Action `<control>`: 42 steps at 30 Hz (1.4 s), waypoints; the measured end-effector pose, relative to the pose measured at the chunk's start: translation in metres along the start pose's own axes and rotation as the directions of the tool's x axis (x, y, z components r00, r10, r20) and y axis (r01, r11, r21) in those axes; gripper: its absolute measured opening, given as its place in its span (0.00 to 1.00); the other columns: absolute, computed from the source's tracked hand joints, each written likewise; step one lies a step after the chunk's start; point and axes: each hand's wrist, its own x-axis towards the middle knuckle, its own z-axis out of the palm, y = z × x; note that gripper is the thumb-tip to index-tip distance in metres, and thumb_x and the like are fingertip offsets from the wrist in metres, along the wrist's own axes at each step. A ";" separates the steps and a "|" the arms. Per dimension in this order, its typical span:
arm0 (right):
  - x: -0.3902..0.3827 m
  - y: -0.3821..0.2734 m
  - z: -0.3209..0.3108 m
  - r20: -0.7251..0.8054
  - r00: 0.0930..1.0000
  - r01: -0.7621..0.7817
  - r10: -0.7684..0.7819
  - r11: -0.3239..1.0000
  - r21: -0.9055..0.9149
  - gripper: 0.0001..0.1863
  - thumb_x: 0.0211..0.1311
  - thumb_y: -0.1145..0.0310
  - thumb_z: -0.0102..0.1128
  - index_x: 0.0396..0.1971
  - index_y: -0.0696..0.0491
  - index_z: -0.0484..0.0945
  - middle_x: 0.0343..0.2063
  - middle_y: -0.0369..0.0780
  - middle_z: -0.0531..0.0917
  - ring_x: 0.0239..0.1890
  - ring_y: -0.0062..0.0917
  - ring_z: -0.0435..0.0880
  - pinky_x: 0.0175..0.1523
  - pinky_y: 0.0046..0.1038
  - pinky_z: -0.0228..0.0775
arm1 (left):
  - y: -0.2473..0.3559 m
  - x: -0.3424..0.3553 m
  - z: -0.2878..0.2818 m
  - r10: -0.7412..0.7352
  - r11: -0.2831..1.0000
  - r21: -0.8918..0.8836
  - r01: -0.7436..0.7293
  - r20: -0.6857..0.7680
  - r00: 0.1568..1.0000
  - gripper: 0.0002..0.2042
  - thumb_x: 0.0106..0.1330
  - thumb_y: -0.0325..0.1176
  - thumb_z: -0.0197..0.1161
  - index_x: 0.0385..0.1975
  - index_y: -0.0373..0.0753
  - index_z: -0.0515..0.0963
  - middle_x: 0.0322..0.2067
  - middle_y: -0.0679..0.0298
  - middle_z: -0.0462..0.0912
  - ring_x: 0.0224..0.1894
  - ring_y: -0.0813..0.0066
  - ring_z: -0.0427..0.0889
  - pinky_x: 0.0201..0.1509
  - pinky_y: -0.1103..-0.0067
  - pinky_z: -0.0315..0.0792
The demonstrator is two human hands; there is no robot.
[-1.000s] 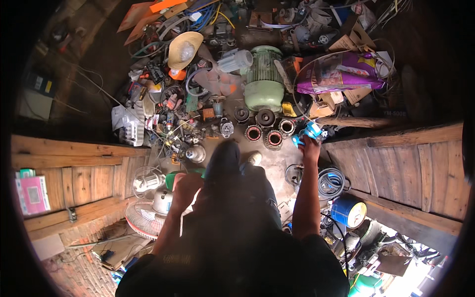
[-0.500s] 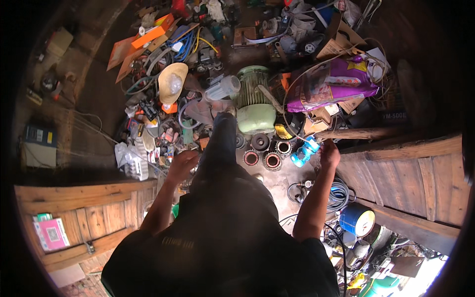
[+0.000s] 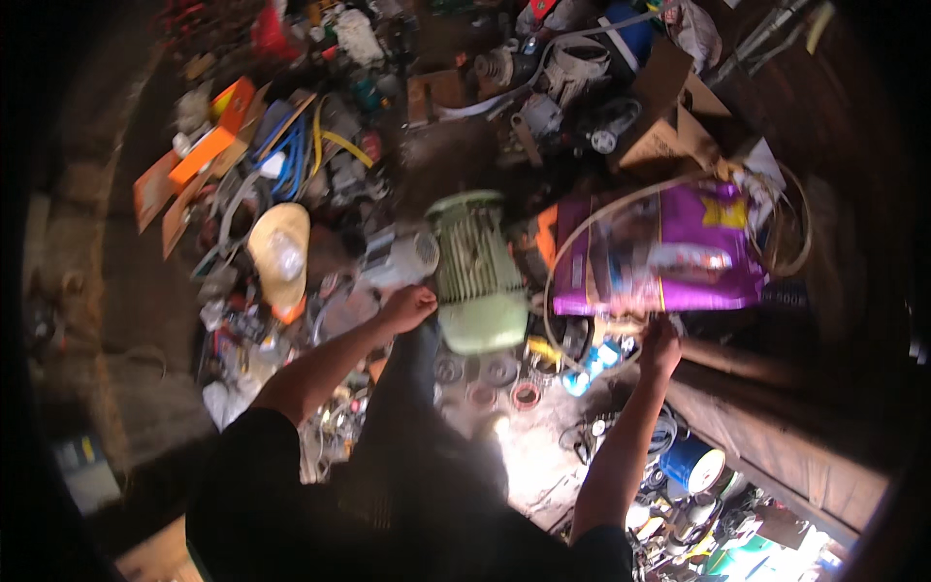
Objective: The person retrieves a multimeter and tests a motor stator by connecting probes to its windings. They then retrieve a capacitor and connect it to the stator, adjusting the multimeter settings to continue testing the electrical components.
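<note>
My left hand point(image 3: 411, 308) is loosely curled above my left knee, beside a grey cylindrical motor point(image 3: 400, 260) and a large green ribbed motor point(image 3: 475, 262). I see nothing in its fingers. My right hand point(image 3: 661, 346) is closed at the lower edge of a purple printed bag point(image 3: 669, 252). What its fingers hold, if anything, is blurred. A thin pale hose point(image 3: 549, 281) loops from the bag toward that hand. Left of the hand lies a small bright blue motor-like unit point(image 3: 593, 369). Copper-coloured ring-shaped stator cores point(image 3: 525, 395) lie on the floor below the green motor.
A straw hat point(image 3: 278, 254), orange boxes point(image 3: 209, 145) and blue hoses point(image 3: 287, 170) crowd the left. An open cardboard box point(image 3: 669, 126) stands far right. Wooden planks point(image 3: 776, 427), a blue drum point(image 3: 690, 464) and coiled hose point(image 3: 662, 434) are near right.
The view has shifted, with the motors and bag lower in it. My left hand has moved forward and right, close to the motors. My right hand has come up to the bag's edge.
</note>
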 end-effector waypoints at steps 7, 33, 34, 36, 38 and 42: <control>0.169 -0.092 0.220 0.475 0.850 -0.492 0.228 0.666 0.561 0.07 0.63 0.68 0.57 0.34 0.56 0.77 0.25 0.35 0.76 0.19 0.16 0.74 0.23 0.20 0.65 | -0.100 0.328 0.026 0.236 0.893 0.418 -0.167 -0.118 0.965 0.28 0.64 0.51 0.59 0.56 0.34 0.69 0.56 0.45 0.69 0.60 0.48 0.66 0.64 0.63 0.62; 0.541 -0.083 0.654 0.224 0.973 0.196 -0.049 0.682 -0.704 0.25 0.61 0.43 0.51 0.41 0.51 0.79 0.43 0.51 0.82 0.48 0.49 0.80 0.52 0.45 0.71 | -0.182 0.473 0.076 0.032 0.954 0.296 0.034 -0.216 0.976 0.27 0.63 0.45 0.57 0.60 0.39 0.67 0.62 0.53 0.66 0.63 0.54 0.65 0.61 0.53 0.60; 0.529 -0.102 0.650 0.147 0.988 0.139 -0.050 0.710 -0.690 0.24 0.61 0.44 0.51 0.38 0.52 0.79 0.39 0.49 0.83 0.45 0.49 0.81 0.49 0.44 0.73 | -0.185 0.470 0.075 -0.005 0.952 0.299 0.068 -0.208 0.978 0.26 0.65 0.45 0.55 0.61 0.39 0.67 0.62 0.53 0.66 0.64 0.55 0.65 0.62 0.53 0.60; 0.531 -0.143 0.613 0.100 0.987 0.162 -0.128 0.723 -0.671 0.23 0.62 0.46 0.50 0.37 0.52 0.80 0.38 0.49 0.84 0.43 0.48 0.82 0.46 0.44 0.74 | -0.187 0.473 0.071 -0.039 0.935 0.338 0.102 -0.188 0.981 0.26 0.67 0.45 0.52 0.62 0.39 0.66 0.64 0.54 0.64 0.65 0.56 0.63 0.65 0.53 0.57; 0.532 -0.167 0.541 0.209 0.934 0.357 -0.289 0.749 -0.559 0.16 0.63 0.57 0.53 0.38 0.54 0.80 0.32 0.48 0.82 0.35 0.47 0.81 0.39 0.41 0.73 | -0.180 0.477 0.071 -0.049 0.940 0.331 0.086 -0.121 0.991 0.25 0.70 0.45 0.47 0.64 0.40 0.63 0.66 0.53 0.60 0.68 0.56 0.59 0.68 0.54 0.53; 0.447 -0.230 0.369 0.498 0.615 0.778 -0.612 0.369 -0.508 0.09 0.61 0.72 0.53 0.40 0.56 0.77 0.30 0.47 0.78 0.33 0.43 0.77 0.36 0.40 0.69 | -0.182 0.477 0.058 -0.189 0.913 0.362 0.188 -0.032 0.981 0.30 0.71 0.53 0.44 0.68 0.43 0.56 0.70 0.51 0.50 0.72 0.53 0.49 0.70 0.53 0.48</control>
